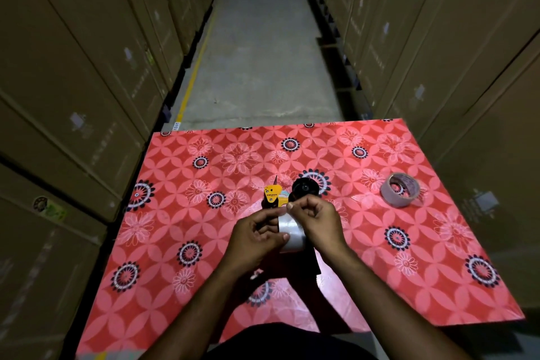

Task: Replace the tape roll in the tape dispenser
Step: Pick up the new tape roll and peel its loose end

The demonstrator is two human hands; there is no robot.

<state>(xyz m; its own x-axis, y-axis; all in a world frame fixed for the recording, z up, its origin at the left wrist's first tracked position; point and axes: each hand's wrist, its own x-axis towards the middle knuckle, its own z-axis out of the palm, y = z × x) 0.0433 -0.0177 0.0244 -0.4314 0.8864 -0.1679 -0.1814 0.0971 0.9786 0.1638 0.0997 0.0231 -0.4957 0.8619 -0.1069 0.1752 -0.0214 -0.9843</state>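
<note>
- Left hand (257, 235) wrapped around a clear tape roll (290, 232), fingers curled on its near and left side.
- Right hand (317, 221) closed on the same roll from the right, thumb and forefinger pinched together at its top edge.
- Tape dispenser (287, 194) just beyond both hands: orange plate and blade to the left, bare black hub to the right, handle partly hidden under the roll.
- Second, near-spent tape roll (401, 189) well off to the right of the grip, flat on the red floral tabletop (204, 257).
- Cardboard boxes (73, 82) stacked along both sides.
</note>
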